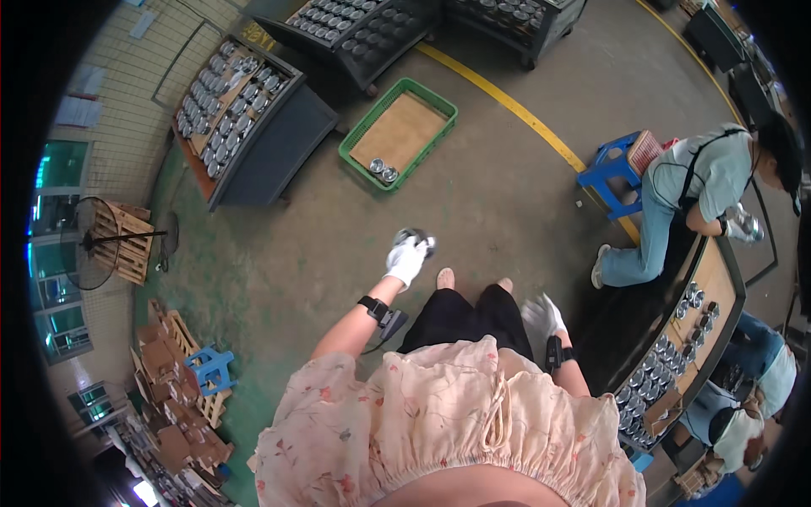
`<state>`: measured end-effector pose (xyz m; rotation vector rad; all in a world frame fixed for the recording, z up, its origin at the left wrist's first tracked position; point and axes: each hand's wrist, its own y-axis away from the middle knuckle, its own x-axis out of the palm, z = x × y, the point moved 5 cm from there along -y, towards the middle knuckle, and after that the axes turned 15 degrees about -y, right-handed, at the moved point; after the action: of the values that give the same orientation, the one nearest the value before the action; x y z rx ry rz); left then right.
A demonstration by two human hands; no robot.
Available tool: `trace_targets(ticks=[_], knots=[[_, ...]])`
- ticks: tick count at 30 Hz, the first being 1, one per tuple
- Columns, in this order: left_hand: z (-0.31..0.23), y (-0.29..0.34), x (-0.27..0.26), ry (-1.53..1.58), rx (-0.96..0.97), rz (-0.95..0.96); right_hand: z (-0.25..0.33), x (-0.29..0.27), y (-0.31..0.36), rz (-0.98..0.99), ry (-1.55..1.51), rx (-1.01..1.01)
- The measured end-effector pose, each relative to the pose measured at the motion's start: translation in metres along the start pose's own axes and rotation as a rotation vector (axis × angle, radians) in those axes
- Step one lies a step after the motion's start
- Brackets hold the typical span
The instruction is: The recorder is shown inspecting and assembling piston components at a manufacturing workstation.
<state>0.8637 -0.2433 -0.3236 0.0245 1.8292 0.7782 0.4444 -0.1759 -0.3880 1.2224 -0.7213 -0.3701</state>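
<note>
My left hand (407, 260), in a white glove, is stretched out ahead of me, its fingers closed round a shiny, round metal part (415, 236). The glove and motion blur hide much of that part. Lower and to the right, my right hand (545, 316) hangs beside my leg, also gloved. Its fingers look spread and blurred, and nothing shows in them. Beyond my left hand a green plastic crate (372, 120) sits on the floor, lined with brown board. Two similar round metal parts (383, 171) lie in its near corner.
Wheeled dark carts (274, 144) with rows of metal parts stand ahead and left. At right, a long black bench (608, 338) carries more parts. A person (697, 186) leans there beside a blue stool (617, 173). Pallets, cartons and a fan (93, 243) are at left.
</note>
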Motion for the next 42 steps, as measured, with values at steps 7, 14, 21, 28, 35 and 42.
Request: trace_targets(ticks=[7, 14, 21, 28, 35, 42], knots=[[0.096, -0.149, 0.091, 0.709, -0.272, 0.155, 0.059, -0.291, -0.078, -0.152, 1.984, -0.511], [0.203, -0.208, 0.039, 0.124, -0.197, 0.194, 0.038, -0.080, -0.062, -0.211, 1.138, -0.115], [0.211, -0.378, 0.016, 0.118, -0.227, 0.240, 0.014, -0.019, -0.036, 0.121, 1.940, -0.366], [0.370, -0.612, 0.131, -0.077, -0.133, -0.016, -0.078, 0.148, -0.027, -0.357, 1.277, 0.179], [0.284, -0.733, 0.194, -0.078, -0.226, 0.284, -0.084, 0.236, -0.033, -0.695, 1.208, 0.317], [0.346, -0.779, 0.207, 0.020, -0.287, 0.189, -0.083, 0.258, -0.096, -0.693, 1.203, 0.376]])
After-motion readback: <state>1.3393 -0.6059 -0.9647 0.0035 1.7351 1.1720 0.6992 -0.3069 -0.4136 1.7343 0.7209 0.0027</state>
